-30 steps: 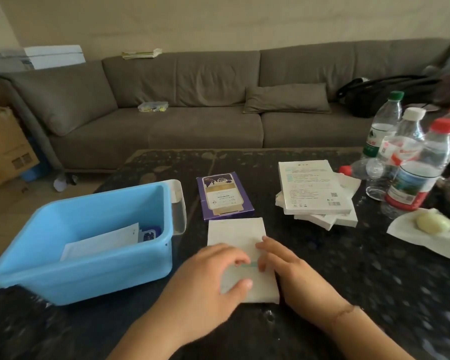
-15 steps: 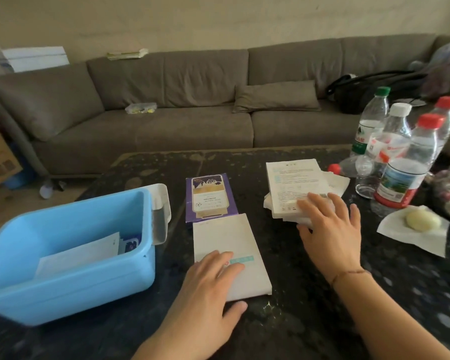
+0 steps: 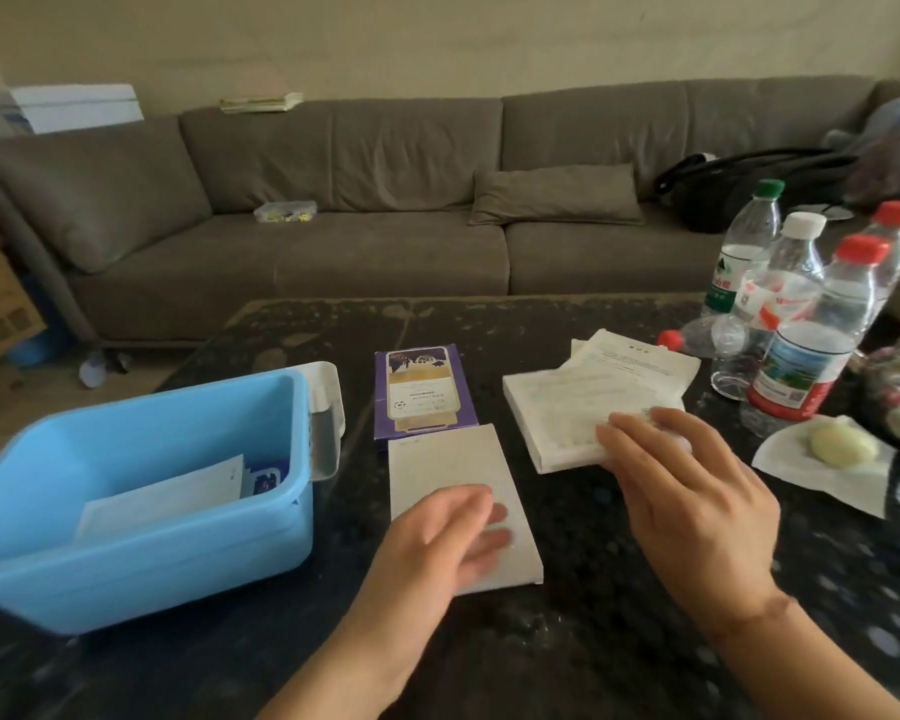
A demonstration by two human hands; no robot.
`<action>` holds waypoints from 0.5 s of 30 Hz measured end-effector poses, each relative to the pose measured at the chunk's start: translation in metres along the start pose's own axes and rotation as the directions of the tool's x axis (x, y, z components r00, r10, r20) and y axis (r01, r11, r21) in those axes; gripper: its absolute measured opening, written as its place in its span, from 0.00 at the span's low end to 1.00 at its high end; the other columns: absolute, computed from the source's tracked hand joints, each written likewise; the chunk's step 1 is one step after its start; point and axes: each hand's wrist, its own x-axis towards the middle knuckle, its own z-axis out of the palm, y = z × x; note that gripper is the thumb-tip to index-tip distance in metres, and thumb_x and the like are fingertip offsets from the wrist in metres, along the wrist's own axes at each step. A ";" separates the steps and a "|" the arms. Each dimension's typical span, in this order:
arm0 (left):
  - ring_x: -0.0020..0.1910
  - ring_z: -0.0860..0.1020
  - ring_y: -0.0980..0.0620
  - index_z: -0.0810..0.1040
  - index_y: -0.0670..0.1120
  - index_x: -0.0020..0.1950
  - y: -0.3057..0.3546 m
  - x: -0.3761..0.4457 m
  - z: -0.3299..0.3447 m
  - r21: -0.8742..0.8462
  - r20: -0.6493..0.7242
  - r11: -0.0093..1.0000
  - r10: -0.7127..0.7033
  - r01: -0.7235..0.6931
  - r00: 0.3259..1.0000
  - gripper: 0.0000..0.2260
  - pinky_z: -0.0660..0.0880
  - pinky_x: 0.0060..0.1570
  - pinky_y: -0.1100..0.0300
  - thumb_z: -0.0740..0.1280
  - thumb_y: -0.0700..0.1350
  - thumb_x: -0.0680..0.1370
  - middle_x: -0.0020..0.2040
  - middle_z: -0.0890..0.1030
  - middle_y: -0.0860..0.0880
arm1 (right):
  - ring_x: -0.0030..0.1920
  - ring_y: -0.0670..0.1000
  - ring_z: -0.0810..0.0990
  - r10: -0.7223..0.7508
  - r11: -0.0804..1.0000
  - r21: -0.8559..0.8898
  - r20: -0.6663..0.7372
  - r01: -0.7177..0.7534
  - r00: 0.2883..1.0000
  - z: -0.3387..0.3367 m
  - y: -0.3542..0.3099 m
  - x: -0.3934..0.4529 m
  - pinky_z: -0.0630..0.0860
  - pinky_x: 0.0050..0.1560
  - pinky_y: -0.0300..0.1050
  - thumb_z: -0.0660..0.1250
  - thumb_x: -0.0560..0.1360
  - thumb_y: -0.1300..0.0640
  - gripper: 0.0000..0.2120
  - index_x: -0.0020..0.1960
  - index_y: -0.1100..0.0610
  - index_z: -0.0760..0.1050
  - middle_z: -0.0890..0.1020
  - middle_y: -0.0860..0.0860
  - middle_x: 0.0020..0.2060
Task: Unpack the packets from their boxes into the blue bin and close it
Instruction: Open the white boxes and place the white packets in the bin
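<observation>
The open blue bin (image 3: 178, 563) stands at the left of the dark table, with a white packet (image 3: 162, 496) and a small dark blue packet (image 3: 263, 480) inside. A pale latch or lid part (image 3: 328, 407) shows at its right end. A purple box (image 3: 422, 392) lies mid-table. Just in front of it lies a flat white box (image 3: 448, 459), and my left hand (image 3: 448, 537) rests on its near half. My right hand (image 3: 692, 496) presses its fingers on the near corner of another white box (image 3: 562, 413), which sits askew over white packets (image 3: 640, 356).
Several water bottles (image 3: 801, 324) crowd the table's right side, one lying down. A pale round object on white paper (image 3: 842, 446) sits at the right edge. A grey sofa (image 3: 385, 252) runs behind the table, with a black bag (image 3: 723, 189) on it.
My right hand left the near white box and reached to the stack on the right, sliding its top box leftward and nearer. My left hand stayed on the near white box.
</observation>
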 end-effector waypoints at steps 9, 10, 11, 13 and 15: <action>0.56 0.81 0.40 0.77 0.47 0.69 -0.011 0.001 -0.013 -0.728 0.312 0.609 -0.113 0.314 0.943 0.37 0.80 0.51 0.48 0.56 0.73 0.73 0.65 0.79 0.38 | 0.56 0.60 0.81 -0.234 0.907 0.323 -0.149 0.271 0.961 -0.070 -0.023 -0.014 0.78 0.52 0.65 0.65 0.80 0.55 0.12 0.47 0.60 0.84 0.83 0.56 0.51; 0.57 0.81 0.39 0.77 0.47 0.70 -0.010 0.001 -0.018 -0.712 0.331 0.624 -0.107 0.322 0.938 0.39 0.80 0.50 0.47 0.56 0.74 0.72 0.65 0.79 0.39 | 0.59 0.59 0.79 -0.222 0.894 0.363 -0.150 0.263 0.963 -0.073 -0.020 -0.017 0.76 0.55 0.67 0.66 0.80 0.53 0.09 0.49 0.57 0.81 0.83 0.57 0.53; 0.60 0.80 0.39 0.76 0.47 0.71 -0.008 0.001 -0.025 -0.690 0.369 0.641 -0.086 0.335 0.925 0.39 0.79 0.53 0.47 0.57 0.75 0.72 0.65 0.78 0.39 | 0.62 0.59 0.77 -0.190 0.892 0.386 -0.153 0.235 0.970 -0.075 -0.017 -0.019 0.74 0.58 0.68 0.68 0.78 0.51 0.09 0.52 0.56 0.79 0.82 0.57 0.56; 0.65 0.76 0.41 0.75 0.46 0.71 -0.003 0.000 -0.035 -0.611 0.480 0.698 -0.047 0.373 0.876 0.37 0.75 0.62 0.47 0.61 0.72 0.73 0.65 0.78 0.40 | 0.66 0.60 0.74 -0.151 0.898 0.387 -0.172 0.208 0.973 -0.076 -0.011 -0.020 0.72 0.64 0.64 0.72 0.75 0.51 0.10 0.55 0.50 0.77 0.77 0.56 0.61; 0.62 0.79 0.40 0.79 0.44 0.66 -0.001 -0.003 -0.039 -0.502 0.512 0.790 -0.055 0.351 0.857 0.27 0.76 0.59 0.46 0.71 0.60 0.74 0.61 0.81 0.39 | 0.64 0.62 0.74 -0.136 0.903 0.379 -0.192 0.201 0.972 -0.072 -0.005 -0.019 0.71 0.66 0.57 0.72 0.74 0.51 0.09 0.53 0.51 0.78 0.77 0.57 0.60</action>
